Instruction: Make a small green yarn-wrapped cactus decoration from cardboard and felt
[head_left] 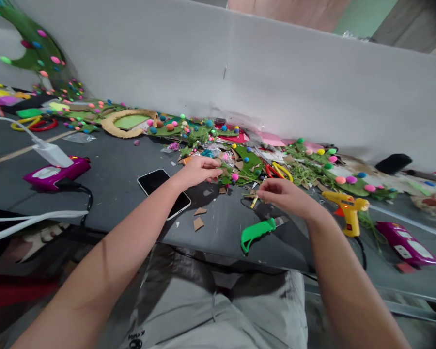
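My left hand (200, 170) reaches over the near edge of the craft scraps, its fingers loosely bent and apart beside green strands and small pom-poms; nothing shows clearly in it. Pinched together, the fingers of my right hand (284, 195) are at a small brownish bit with a thin yellow piece (254, 201) below it; its kind is too small to tell. Nearer me lies a green-handled cutter (257, 233), its blade pointing right. Under my left forearm, a phone (154, 182) with a dark screen lies partly hidden. Cardboard scraps (198, 223) lie between my hands.
A yellow glue gun (347, 209) and a purple device (407, 243) are at right. Another purple device (58, 173) with a white plug and cables is at left. Scissors (281, 170), a tan ring (111, 127) and pom-pom-covered green pieces (194, 132) line the grey wall (160, 58).
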Demonstrator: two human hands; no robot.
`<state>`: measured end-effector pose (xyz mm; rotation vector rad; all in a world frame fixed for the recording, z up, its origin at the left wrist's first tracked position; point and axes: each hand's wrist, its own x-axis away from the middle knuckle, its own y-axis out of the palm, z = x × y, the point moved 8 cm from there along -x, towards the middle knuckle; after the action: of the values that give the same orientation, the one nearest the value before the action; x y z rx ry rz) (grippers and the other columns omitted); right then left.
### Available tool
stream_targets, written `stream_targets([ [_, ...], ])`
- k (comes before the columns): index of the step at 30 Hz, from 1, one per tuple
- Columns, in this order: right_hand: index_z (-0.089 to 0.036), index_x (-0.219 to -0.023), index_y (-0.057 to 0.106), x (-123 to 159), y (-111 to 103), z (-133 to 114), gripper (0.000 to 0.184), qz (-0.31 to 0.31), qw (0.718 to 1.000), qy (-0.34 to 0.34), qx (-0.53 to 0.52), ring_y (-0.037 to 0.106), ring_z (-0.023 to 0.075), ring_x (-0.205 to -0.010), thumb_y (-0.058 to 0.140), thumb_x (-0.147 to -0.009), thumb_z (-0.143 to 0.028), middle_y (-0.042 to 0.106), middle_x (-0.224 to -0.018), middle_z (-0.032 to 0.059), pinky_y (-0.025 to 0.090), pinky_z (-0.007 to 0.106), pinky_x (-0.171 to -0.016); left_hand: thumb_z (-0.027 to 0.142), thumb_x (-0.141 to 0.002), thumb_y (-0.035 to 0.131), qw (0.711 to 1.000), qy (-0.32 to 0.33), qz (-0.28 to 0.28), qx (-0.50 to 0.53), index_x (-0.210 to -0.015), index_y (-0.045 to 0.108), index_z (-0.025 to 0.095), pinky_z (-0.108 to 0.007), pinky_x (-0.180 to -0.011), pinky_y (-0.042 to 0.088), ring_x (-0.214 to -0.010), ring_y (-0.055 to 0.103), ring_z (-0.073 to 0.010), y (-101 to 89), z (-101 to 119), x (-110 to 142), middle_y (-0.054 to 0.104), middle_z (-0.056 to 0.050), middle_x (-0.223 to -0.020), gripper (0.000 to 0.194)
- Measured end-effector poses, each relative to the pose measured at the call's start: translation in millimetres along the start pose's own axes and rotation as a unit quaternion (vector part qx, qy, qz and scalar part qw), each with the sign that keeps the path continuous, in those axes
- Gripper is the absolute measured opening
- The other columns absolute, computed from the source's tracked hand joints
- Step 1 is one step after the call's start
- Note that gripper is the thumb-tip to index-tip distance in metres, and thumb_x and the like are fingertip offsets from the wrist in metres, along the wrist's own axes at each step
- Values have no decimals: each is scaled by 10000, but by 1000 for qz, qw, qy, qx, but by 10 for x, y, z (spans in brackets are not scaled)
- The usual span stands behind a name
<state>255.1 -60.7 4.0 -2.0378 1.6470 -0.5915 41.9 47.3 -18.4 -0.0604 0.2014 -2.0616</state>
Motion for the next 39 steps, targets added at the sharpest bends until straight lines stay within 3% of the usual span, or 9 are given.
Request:
stream_targets([
  [8, -219, -921, 683, 0, -827, -19, 349, 236, 961, -68, -125, 698, 202, -786, 847, -721, -454, 731, -862, 63, 566, 334, -712, 320, -756, 824, 999, -6, -8, 31, -1077, 728, 138, -295, -653, 537, -689, 676, -142, -41, -8, 7, 744, -57, -842, 381],
  [12, -209, -927, 735, -97, -916, -6, 353, 220, 972, -63, -53, 708, 220, -807, 868, -691, -436, 749, -867, 73, 568, 358, -721, 339, -730, 847, 999, -10, -8, 40, -1079, 725, 133, -298, -669, 547, -750, 701, -168, -48, 4, 17, 744, -68, -859, 423],
  [20, -205, -869, 765, -245, -733, -102, 320, 180, 981, -69, -14, 682, 196, -738, 818, -731, -489, 749, -824, 65, 550, 349, -712, 339, -712, 862, 997, -17, -12, 78, -1013, 736, 157, -274, -653, 540, -746, 696, -157, -54, -19, 10, 734, -53, -837, 373],
  [25, -204, -958, 760, -302, -518, -325, 365, 142, 980, -115, -76, 690, 208, -807, 776, -763, -513, 756, -885, 62, 563, 359, -779, 233, -629, 907, 973, 17, -28, 226, -886, 728, 157, -320, -835, 562, -788, 689, -130, -57, 57, 25, 707, -9, -822, 323],
  [27, -215, -1011, 769, -356, -387, -376, 361, 82, 988, -121, -45, 693, 224, -861, 752, -787, -497, 766, -951, 61, 557, 366, -808, 201, -619, 906, 961, 23, -35, 272, -851, 729, 158, -347, -887, 556, -811, 694, -137, -72, 94, 35, 704, -6, -804, 295],
  [29, -219, -1002, 786, -434, -221, -320, 310, -9, 994, -103, 24, 694, 245, -905, 722, -816, -459, 775, -977, 63, 546, 375, -828, 185, -625, 899, 953, 21, -14, 301, -838, 732, 168, -365, -895, 558, -823, 701, -148, -143, 103, 38, 710, -6, -799, 271],
  [30, -217, -988, 791, -477, -210, -269, 276, -11, 994, -97, 56, 693, 249, -917, 698, -838, -429, 777, -981, 64, 539, 375, -835, 181, -634, 893, 950, 20, 0, 311, -840, 735, 172, -368, -892, 559, -835, 706, -156, -187, 101, 37, 716, -8, -808, 260],
  [33, -196, -954, 779, -624, -316, -90, 187, 89, 983, -84, 137, 685, 229, -859, 653, -864, -301, 772, -942, 71, 514, 351, -792, 193, -664, 882, 946, 16, 24, 324, -863, 742, 182, -340, -847, 554, -877, 721, -173, -291, 88, 26, 738, -17, -862, 243],
  [39, -184, -870, 743, -914, -48, 213, 75, 38, 958, -29, 281, 648, 197, -766, 702, -821, -225, 746, -876, 71, 450, 293, -659, 240, -684, 889, 952, 1, 1, 307, -867, 741, 181, -277, -747, 523, -854, 740, -178, -287, 47, 8, 759, -25, -883, 243],
])
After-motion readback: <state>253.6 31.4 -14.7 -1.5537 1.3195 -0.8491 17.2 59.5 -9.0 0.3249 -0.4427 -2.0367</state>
